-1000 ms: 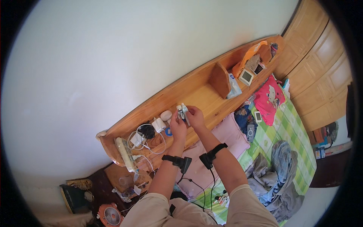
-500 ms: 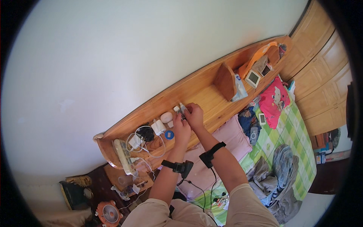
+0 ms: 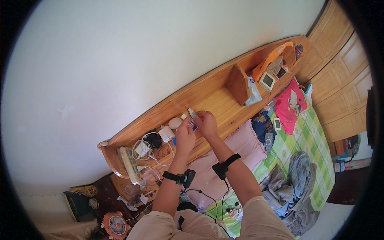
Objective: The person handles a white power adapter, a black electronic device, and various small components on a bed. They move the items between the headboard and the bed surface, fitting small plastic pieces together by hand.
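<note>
Both my hands are over the wooden headboard shelf (image 3: pixel 216 105). My right hand (image 3: pixel 207 125) is closed around a small pale tube (image 3: pixel 192 114) with a whitish tip pointing toward the wall. Just left of it, my left hand (image 3: pixel 185 137) has its fingers pinched together; what they hold, if anything, is too small to name. A glint of something small and bluish shows between the hands. Beside my left hand lie a rounded pale pink case (image 3: pixel 175 123), a white charger plug (image 3: pixel 166 133) and a small white cap-like piece (image 3: pixel 183 117). A blue round item is mostly hidden behind that hand.
White cables, a black coiled cord (image 3: pixel 153 140) and a power strip (image 3: pixel 129 162) crowd the shelf's left end. A tissue pack (image 3: pixel 253 93) leans by the wooden divider (image 3: pixel 237 86). A pink pillow (image 3: pixel 240 149) lies below the shelf; an orange fan (image 3: pixel 116 225) stands lower left.
My left hand has shifted left and slightly down, opening a gap between the hands. It now covers most of the blue round item. My right hand moves slightly, keeping the tube.
</note>
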Motion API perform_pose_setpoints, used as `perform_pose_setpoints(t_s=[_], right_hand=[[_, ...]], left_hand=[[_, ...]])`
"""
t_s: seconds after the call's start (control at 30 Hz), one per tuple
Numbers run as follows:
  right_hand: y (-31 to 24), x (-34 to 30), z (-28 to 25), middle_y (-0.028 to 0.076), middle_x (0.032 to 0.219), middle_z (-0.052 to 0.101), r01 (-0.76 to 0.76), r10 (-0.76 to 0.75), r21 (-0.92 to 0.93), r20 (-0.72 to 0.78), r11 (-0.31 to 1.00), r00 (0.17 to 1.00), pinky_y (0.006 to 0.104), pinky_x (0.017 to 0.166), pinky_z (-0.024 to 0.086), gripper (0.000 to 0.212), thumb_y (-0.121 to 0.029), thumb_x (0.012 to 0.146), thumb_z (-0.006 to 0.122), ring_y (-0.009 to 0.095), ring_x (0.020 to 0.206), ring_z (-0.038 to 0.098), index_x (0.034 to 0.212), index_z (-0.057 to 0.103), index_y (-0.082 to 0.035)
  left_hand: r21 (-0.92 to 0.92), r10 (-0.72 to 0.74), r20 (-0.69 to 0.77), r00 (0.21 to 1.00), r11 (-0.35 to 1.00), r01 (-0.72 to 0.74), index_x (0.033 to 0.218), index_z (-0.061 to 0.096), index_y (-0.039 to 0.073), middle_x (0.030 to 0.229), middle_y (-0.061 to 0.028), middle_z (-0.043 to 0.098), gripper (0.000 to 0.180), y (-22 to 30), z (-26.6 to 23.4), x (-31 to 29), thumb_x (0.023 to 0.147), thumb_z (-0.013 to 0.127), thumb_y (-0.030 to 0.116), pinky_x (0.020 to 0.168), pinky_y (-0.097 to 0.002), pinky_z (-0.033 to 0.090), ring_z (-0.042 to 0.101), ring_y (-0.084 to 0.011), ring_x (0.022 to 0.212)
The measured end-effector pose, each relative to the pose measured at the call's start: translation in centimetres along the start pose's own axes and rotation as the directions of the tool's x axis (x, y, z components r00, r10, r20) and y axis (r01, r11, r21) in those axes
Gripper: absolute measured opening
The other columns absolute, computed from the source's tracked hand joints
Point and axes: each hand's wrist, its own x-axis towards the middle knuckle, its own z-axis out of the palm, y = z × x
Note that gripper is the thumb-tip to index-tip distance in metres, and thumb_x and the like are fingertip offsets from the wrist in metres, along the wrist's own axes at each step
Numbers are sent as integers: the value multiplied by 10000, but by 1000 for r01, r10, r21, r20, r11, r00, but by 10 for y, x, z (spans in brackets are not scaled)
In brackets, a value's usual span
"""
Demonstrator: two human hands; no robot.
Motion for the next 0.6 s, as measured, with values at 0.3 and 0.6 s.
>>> perform_pose_setpoints(t_s=[0.3, 0.6], right_hand=[[-5, -7, 4, 184, 911, 634, 131, -130, -2, 74, 991, 989, 400, 763, 505, 253, -107, 713, 721, 356, 868, 612, 954, 691, -37], [-1, -18, -3, 188, 890, 626, 104, -111, 131, 48, 986, 993, 400, 741, 499, 229, -124, 717, 711, 353, 819, 614, 921, 690, -24]], left_hand=[[-65, -21, -7, 1000, 998, 21, 1251, 530, -48, 1180, -232, 609, 346, -6, 11, -3, 938, 473, 86, 956, -337, 444, 590, -288, 1113], [-98, 20, 75, 997, 995, -12, 1293, 498, -34, 1247, -153, 582, 369, -27, 15, -8, 946, 494, 91, 983, -313, 424, 568, -222, 1129]])
